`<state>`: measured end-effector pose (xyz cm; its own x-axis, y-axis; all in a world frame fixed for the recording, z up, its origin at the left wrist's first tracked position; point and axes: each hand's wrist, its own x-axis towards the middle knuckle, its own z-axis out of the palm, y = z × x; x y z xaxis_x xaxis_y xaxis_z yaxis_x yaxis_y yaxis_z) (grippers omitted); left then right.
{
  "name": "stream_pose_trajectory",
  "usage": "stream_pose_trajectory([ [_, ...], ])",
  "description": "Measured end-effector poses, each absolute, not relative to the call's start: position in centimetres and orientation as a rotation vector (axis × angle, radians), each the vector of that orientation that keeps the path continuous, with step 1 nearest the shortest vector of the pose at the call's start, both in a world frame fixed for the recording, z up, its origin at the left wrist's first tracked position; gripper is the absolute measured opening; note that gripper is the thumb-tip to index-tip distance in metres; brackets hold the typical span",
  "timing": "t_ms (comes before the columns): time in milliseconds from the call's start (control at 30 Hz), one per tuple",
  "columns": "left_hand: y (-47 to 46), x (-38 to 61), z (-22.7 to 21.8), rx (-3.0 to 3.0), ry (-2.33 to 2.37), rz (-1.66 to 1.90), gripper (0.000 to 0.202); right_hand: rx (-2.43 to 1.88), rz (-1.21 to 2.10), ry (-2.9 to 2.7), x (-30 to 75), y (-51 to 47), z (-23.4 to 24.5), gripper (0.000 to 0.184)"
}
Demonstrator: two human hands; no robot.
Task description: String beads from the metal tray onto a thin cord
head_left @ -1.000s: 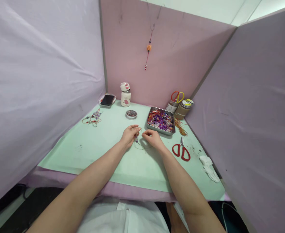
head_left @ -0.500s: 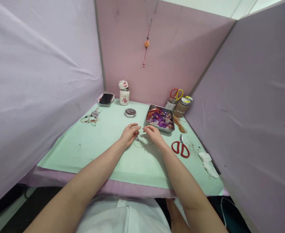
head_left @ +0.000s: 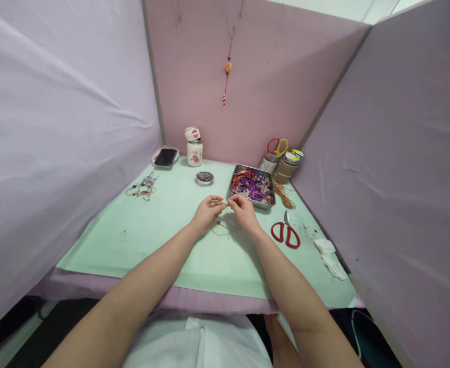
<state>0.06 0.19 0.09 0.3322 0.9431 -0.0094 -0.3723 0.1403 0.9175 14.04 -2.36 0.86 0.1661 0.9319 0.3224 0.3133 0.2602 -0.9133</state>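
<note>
My left hand point(head_left: 207, 211) and my right hand point(head_left: 243, 210) meet over the middle of the green mat point(head_left: 159, 240), fingertips pinched together. Between them runs a thin cord point(head_left: 225, 230) that loops down onto the mat, with a few small beads hanging under my left fingers. Both hands pinch this cord. Just behind my right hand stands a metal tray point(head_left: 252, 185) full of purple, red and mixed beads.
Red scissors point(head_left: 285, 233) lie right of my hands, a white cloth point(head_left: 330, 257) further right. At the back stand a small round tin point(head_left: 204, 178), a white bottle point(head_left: 193, 147), a phone point(head_left: 165, 157), jars with scissors point(head_left: 280, 163). Finished beadwork point(head_left: 142, 187) lies left. A charm point(head_left: 227, 67) hangs on the wall.
My hands have drawn closer together and lifted slightly, fingertips now nearly touching. The view has shifted a little to the left.
</note>
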Motion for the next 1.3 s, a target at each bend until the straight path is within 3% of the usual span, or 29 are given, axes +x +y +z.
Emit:
stream_pose_trajectory([
  [500,0.38,-0.08,0.05,0.912,0.713,1.062,0.041,-1.256,0.675,-1.416,14.15,-2.43,0.61,0.018],
  [800,0.69,-0.29,0.23,0.797,0.727,1.118,0.043,-1.244,0.391,-1.637,13.94,-2.58,0.01,0.022],
  [1033,0.73,-0.16,-0.17,0.817,0.729,1.114,0.047,-1.101,0.302,-1.749,13.73,-3.06,0.33,0.006],
  [1300,0.43,-0.1,-0.1,0.973,0.8,1.297,0.039,-1.241,0.427,-1.533,13.48,-2.74,0.35,0.012],
])
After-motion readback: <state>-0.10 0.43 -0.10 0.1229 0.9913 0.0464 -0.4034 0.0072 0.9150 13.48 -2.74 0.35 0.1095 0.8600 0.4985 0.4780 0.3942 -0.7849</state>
